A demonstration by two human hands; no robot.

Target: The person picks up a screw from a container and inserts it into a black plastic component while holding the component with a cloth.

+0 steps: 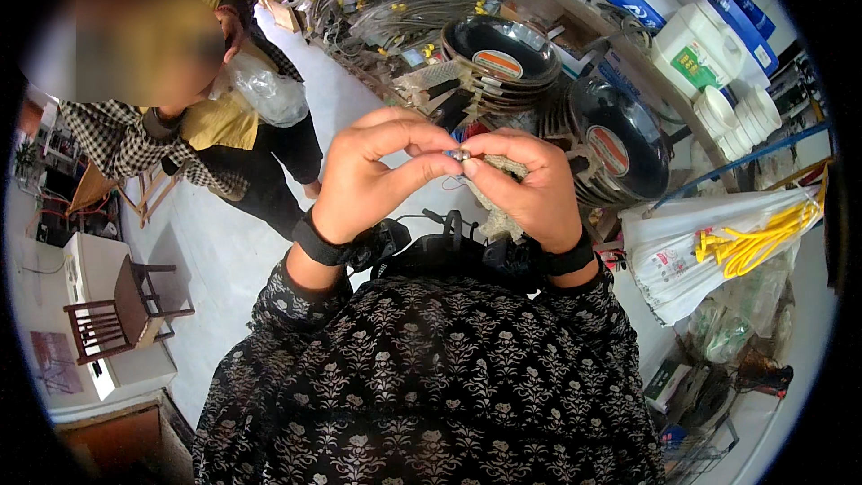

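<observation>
Silver-ish little metal piece [461, 154] you've got there. Which hand is on it?

Both, lol. Left hand [364, 166] has thumb and forefinger pinching one side, right hand [539, 189] pinches the other the same way. It's held up just left of the nearer stack of black pans [642, 112].

Why two pinches for something that tiny?

Pretty sure a full fist would bury it. Fingertips from both sides should keep it steady and let me see what I'm doing. There's a thin dark thread [454, 182] hanging below, but I can't tell if it's attached.

And the pale, rough strip [499, 184]?

Also left of that stack, partly behind my right hand. My fingers block it, so no clue whether I'm gripping it.

Ok, but why are the pans tilted like that?

Nested to save room I guess, labels facing out so people can see them. Right of the stack there's a white bundle [666, 256] with looped yellow cords [752, 247] against it, probably looped so they don't tangle. Far left of the stack, someone else [135, 148] has a clear plastic bag [271, 92].
</observation>
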